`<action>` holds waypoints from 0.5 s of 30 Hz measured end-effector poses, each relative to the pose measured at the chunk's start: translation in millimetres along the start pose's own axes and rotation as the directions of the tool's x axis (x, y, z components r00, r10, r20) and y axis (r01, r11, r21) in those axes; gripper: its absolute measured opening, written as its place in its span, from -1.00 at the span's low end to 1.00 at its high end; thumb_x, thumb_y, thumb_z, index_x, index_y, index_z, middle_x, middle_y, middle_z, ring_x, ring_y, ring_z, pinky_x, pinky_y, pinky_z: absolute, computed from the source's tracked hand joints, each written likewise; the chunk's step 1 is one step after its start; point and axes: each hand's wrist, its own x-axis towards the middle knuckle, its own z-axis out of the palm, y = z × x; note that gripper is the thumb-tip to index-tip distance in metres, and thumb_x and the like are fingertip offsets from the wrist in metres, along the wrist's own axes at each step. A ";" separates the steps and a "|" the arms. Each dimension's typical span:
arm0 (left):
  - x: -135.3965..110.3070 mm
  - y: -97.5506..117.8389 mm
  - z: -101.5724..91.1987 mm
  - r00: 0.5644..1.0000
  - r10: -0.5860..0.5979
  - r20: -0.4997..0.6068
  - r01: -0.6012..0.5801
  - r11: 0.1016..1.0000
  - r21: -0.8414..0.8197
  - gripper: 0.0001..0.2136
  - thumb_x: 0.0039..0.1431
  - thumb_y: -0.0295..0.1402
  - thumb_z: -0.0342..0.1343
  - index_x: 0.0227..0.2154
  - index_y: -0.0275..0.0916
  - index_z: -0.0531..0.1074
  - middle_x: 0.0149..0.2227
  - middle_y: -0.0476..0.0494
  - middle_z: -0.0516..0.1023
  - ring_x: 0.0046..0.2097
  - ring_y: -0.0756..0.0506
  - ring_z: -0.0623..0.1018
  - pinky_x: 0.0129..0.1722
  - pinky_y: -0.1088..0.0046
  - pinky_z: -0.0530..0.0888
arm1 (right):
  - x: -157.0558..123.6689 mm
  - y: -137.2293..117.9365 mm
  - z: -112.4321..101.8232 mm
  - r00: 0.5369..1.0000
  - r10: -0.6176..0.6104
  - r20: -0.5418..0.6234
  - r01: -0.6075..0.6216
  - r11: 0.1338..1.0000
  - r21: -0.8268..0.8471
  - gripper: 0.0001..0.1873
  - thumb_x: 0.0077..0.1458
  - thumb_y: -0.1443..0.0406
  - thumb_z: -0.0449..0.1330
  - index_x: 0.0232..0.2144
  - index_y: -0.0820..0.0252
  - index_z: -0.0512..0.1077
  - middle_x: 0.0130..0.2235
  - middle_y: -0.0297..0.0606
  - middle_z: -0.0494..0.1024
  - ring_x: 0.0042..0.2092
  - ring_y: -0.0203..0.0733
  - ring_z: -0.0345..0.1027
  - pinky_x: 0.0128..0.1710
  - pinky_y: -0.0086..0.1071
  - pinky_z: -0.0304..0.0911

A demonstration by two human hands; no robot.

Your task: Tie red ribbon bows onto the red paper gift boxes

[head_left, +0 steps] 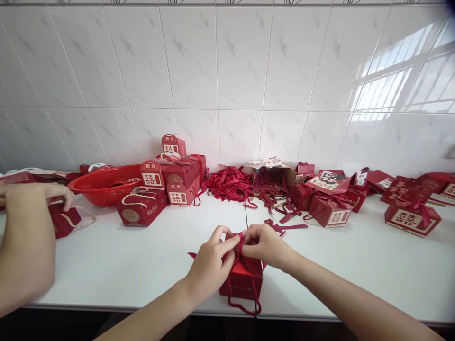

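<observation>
A small red gift box (245,279) stands near the table's front edge, with a red cord handle (245,310) hanging down its near side. Over its top, my left hand (215,255) and my right hand (265,246) pinch a red ribbon (240,246) between thumbs and fingers. The hands nearly meet there. One ribbon end pokes out left of my left hand. Just behind my right hand lies a flat, dark red cut-out strip (289,227).
Behind are a heap of red ribbons (231,184), an open carton (291,175) with cut-outs spilling out, stacked red boxes (181,175) and a red plastic basket (106,189). More boxes (330,208) stand right. At left, another person's arm (28,246) reaches over a dark red box (64,220).
</observation>
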 end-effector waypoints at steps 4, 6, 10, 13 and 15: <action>3.2 -4.5 -13.6 0.984 0.146 0.100 -0.143 0.989 -0.040 -0.68 0.25 -0.49 -0.17 -0.16 -0.17 0.49 -0.04 -0.18 0.32 -0.38 0.05 0.42 -0.33 0.50 0.38 | 7.4 1.6 -12.1 0.979 0.074 0.190 -0.074 0.997 -0.006 -0.95 -0.28 0.42 0.17 -0.62 0.26 0.34 -0.63 -0.49 0.22 -0.56 -0.45 0.02 -0.59 -0.52 -0.06; 7.5 -6.3 -19.9 0.973 0.168 0.161 -0.154 0.984 -0.092 -0.72 0.25 -0.46 -0.12 -0.24 -0.17 0.52 -0.06 -0.15 0.35 -0.41 0.07 0.40 -0.33 0.52 0.38 | 10.3 1.7 -16.4 0.966 0.074 0.248 -0.058 0.996 -0.072 -0.92 -0.30 0.41 0.20 -0.60 0.25 0.36 -0.61 -0.49 0.23 -0.56 -0.45 0.03 -0.60 -0.53 -0.07; 16.5 -8.3 -21.0 0.976 0.097 0.197 -0.060 0.981 -0.187 -0.86 0.13 -0.44 0.08 -0.39 -0.19 0.56 -0.17 -0.09 0.40 -0.45 0.09 0.37 -0.38 0.54 0.37 | 13.4 1.6 -18.3 0.960 -0.040 0.278 0.091 0.981 -0.172 -0.93 -0.30 0.38 0.24 -0.62 0.24 0.39 -0.41 -0.39 0.36 -0.50 -0.43 0.15 -0.56 -0.51 0.06; 19.9 -9.5 -19.5 0.982 0.033 0.187 0.002 0.982 -0.189 -0.90 0.08 -0.42 0.15 -0.44 -0.19 0.57 -0.21 -0.06 0.42 -0.45 0.08 0.37 -0.40 0.54 0.36 | 12.9 1.3 -18.3 0.954 -0.106 0.282 0.174 0.958 -0.227 -0.94 -0.28 0.36 0.25 -0.61 0.23 0.42 -0.30 -0.35 0.36 -0.45 -0.41 0.19 -0.50 -0.49 0.13; 20.6 -10.7 -24.9 0.981 -0.006 0.193 0.032 0.990 -0.136 -0.91 0.07 -0.36 0.16 -0.47 -0.19 0.55 -0.20 -0.05 0.43 -0.44 0.06 0.38 -0.40 0.53 0.35 | 11.4 1.0 -20.8 0.959 -0.108 0.263 0.183 0.943 -0.279 -0.94 -0.27 0.36 0.25 -0.62 0.22 0.40 -0.29 -0.34 0.36 -0.42 -0.37 0.21 -0.45 -0.46 0.15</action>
